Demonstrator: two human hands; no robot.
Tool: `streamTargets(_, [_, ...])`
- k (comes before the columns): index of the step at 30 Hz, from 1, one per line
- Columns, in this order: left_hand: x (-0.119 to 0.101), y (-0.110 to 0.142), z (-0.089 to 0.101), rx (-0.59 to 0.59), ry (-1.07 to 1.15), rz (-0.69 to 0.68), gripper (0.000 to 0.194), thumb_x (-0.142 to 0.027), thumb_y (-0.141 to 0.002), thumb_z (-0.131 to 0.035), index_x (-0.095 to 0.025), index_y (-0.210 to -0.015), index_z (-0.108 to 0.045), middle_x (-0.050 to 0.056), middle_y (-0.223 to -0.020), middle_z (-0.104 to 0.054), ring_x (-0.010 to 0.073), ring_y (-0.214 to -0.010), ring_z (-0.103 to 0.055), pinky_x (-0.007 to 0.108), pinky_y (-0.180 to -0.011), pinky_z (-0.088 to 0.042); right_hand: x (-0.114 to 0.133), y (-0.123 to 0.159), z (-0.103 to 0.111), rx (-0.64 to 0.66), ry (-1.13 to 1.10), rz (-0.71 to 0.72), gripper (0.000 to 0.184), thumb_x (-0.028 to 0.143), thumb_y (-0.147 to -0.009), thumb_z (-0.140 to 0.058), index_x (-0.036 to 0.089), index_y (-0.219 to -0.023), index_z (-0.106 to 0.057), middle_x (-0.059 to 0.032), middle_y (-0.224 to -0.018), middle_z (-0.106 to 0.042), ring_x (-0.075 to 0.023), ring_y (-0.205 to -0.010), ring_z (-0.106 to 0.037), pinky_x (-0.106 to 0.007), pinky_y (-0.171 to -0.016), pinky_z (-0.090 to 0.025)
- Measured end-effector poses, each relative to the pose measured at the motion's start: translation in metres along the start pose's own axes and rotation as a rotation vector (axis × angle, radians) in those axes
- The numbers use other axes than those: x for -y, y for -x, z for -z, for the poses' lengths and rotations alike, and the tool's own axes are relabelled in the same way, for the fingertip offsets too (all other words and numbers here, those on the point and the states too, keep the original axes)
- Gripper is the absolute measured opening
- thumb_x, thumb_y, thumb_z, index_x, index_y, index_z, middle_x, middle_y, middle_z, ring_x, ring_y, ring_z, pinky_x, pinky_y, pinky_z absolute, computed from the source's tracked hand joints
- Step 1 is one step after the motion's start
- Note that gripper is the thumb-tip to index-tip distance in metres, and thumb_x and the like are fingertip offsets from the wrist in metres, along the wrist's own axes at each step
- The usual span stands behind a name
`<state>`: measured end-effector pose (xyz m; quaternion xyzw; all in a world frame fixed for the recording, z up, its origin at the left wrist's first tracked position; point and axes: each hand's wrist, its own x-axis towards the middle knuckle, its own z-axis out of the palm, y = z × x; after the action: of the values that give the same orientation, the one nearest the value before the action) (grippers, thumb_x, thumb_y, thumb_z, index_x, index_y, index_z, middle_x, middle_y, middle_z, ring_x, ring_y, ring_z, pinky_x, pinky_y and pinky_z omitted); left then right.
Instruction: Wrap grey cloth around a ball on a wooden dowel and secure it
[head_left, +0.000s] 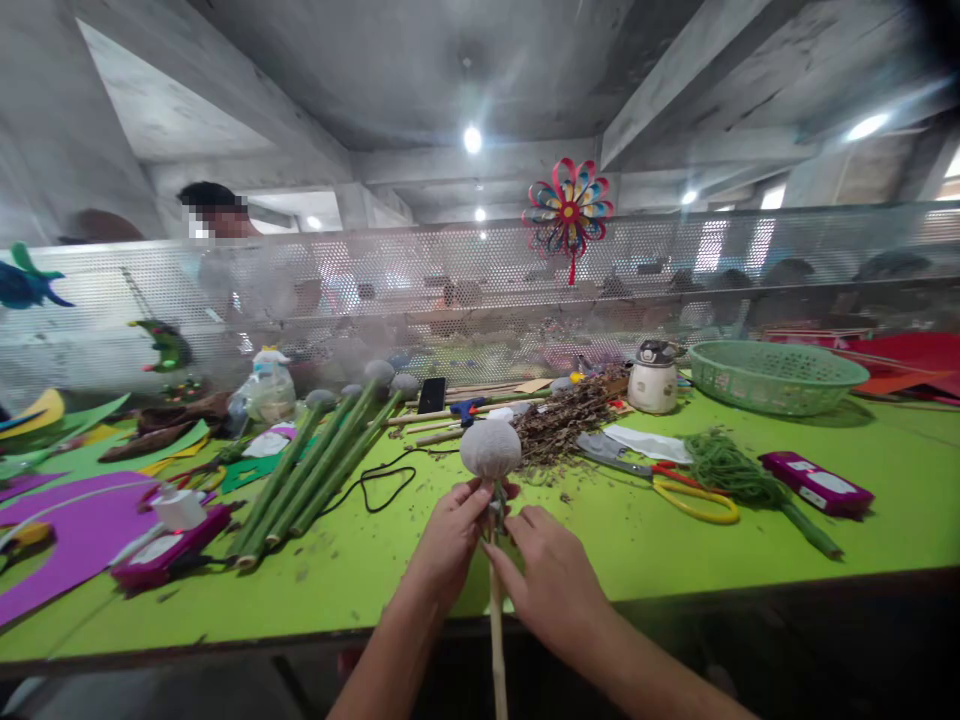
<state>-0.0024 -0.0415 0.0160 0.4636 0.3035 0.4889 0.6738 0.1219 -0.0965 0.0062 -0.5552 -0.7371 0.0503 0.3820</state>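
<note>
In front of me stands a thin wooden stick (496, 640) topped by a round, grey, cloth-covered ball (490, 447). The cloth is gathered at the neck just under the ball. My left hand (450, 540) is closed round that neck, thumb and fingers pressed on the gathered cloth. Slightly lower, my right hand (553, 575) pinches at the loose cloth ends and the top of the stick. Its fingertips are partly hidden. To the left lie several green-wrapped sticks (315, 465) with similar grey ball heads at their far ends.
Scissors (675, 480), green twine (731, 465), a purple power strip (816, 483) and a green basket (776, 378) lie right. Dried plant stems (570, 415), a phone (432, 395) and a blue glue gun (468, 410) sit behind. Another power strip (172, 548) lies left. A perforated metal partition (450, 260) crosses the back.
</note>
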Motion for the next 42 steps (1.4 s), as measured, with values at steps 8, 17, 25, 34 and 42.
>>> streamTargets(8, [0.000,0.003,-0.006,0.133,0.202,0.056,0.022,-0.029,-0.080,-0.064,-0.012,-0.095,-0.063,0.007,-0.081,-0.065,0.0139,-0.066,-0.062,0.025,-0.061,-0.048,-0.039,-0.017,0.033,-0.223,-0.331,-0.033,0.020,0.032,-0.087,-0.051,0.018,-0.079,-0.064,-0.0075,-0.084,-0.063,-0.0205,-0.083,-0.056,-0.032,-0.074,-0.045])
streamTargets(17, [0.001,-0.003,-0.005,-0.060,0.082,-0.009,0.028,-0.035,-0.074,-0.068,-0.011,-0.088,-0.067,0.009,-0.081,-0.070,0.0175,-0.076,-0.063,0.026,-0.070,-0.048,-0.027,-0.003,0.006,-0.123,-0.406,-0.098,0.023,0.035,-0.086,-0.054,0.018,-0.098,-0.063,-0.0083,-0.092,-0.063,-0.0214,-0.086,-0.057,-0.033,-0.075,-0.046])
streamTargets(25, [0.009,-0.012,-0.013,-0.064,0.041,-0.039,0.021,-0.032,-0.071,-0.072,-0.011,-0.075,-0.068,0.001,-0.069,-0.061,0.0094,-0.064,-0.053,0.019,-0.060,-0.042,-0.026,-0.017,-0.016,-0.286,-0.279,0.081,0.029,0.018,-0.081,-0.056,0.016,-0.109,-0.051,-0.0102,-0.099,-0.057,-0.0223,-0.091,-0.053,-0.035,-0.080,-0.045])
streamTargets(34, [0.011,-0.036,-0.003,0.050,-0.198,0.130,0.015,-0.020,-0.066,-0.067,-0.012,-0.079,-0.065,0.002,-0.071,-0.060,0.0104,-0.063,-0.054,0.022,-0.060,-0.046,-0.065,-0.049,-0.026,-0.236,-0.432,-0.110,0.015,0.027,-0.081,-0.051,0.017,-0.077,-0.060,-0.0021,-0.068,-0.061,-0.0152,-0.062,-0.053,-0.025,-0.059,-0.039])
streamTargets(42, [0.018,-0.044,-0.016,-0.105,-0.398,0.143,0.008,-0.020,-0.070,-0.063,-0.013,-0.067,-0.060,-0.002,-0.055,-0.055,0.0065,-0.042,-0.046,0.021,-0.046,-0.040,-0.084,-0.057,-0.018,-0.193,-0.453,-0.183,0.030,0.038,-0.080,-0.046,0.017,-0.060,-0.053,0.0048,-0.042,-0.046,-0.0107,-0.037,-0.041,-0.022,-0.041,-0.033])
